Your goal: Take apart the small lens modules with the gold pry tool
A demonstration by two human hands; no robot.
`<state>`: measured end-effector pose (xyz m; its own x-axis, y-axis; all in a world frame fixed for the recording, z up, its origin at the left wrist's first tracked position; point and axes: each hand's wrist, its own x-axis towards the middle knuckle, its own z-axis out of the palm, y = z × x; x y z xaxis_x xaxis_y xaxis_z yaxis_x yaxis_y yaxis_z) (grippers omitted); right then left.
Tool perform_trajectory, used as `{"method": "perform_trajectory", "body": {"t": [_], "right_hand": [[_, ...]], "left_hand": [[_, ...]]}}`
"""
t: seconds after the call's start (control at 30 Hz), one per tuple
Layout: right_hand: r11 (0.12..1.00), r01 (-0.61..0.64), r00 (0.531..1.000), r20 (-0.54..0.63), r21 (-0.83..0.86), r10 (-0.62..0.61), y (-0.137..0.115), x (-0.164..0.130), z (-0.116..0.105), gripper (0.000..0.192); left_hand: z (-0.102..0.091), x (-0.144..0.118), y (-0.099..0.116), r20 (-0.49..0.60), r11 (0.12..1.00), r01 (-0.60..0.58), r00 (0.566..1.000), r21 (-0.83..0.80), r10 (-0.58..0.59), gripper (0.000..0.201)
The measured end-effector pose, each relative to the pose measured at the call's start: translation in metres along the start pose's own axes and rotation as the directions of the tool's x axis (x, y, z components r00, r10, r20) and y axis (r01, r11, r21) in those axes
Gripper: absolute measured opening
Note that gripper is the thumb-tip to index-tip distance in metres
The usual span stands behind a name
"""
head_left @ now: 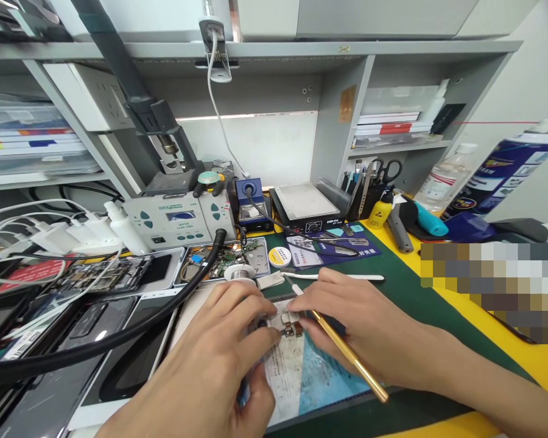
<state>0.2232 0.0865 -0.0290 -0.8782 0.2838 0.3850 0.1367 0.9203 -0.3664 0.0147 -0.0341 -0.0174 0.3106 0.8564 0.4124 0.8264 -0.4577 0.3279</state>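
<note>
My left hand [228, 334] is closed, its bent thumb and fingertips drawn together over a small dark object they mostly hide. Just right of those fingertips lies a small electronic part with copper-coloured flex tabs [294, 328]. My right hand [347, 316] grips a slim pen-like tool [342, 347] with a gold handle and white collar; its grey tip points away from me. The right fingertips are close to the small part. Under both hands is a worn white-and-blue printed sheet [319, 383] on the green mat [420, 322].
A solder spool [240, 274], a tray of circuit boards [260, 250] and a white brush-like stick [347, 277] lie beyond my hands. A thick black hose [164, 331] crosses the phones at left. Behind stand a soldering station [182, 216] and a heating plate [308, 204].
</note>
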Motion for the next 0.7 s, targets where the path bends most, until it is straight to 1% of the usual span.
{"method": "perform_trajectory", "body": {"t": [0.1,0.33,0.7], "right_hand": [[1.0,0.007,1.0,-0.023,0.008,-0.007,0.0008,-0.0011,0.0014,0.021],[1.0,-0.014,1.0,0.003,0.004,0.014,0.0015,-0.0021,0.0022,0.025],[1.0,-0.008,1.0,0.0,0.001,0.008,0.0008,-0.0019,0.0022,0.022]], "left_hand": [[0.0,0.0003,-0.0001,0.004,1.0,0.012,1.0,-0.004,-0.012,0.028],[-0.0008,-0.0009,-0.0018,0.013,1.0,0.006,1.0,-0.01,-0.006,0.028],[-0.0009,0.0003,-0.0019,0.01,1.0,0.013,1.0,-0.008,-0.013,0.021]]}}
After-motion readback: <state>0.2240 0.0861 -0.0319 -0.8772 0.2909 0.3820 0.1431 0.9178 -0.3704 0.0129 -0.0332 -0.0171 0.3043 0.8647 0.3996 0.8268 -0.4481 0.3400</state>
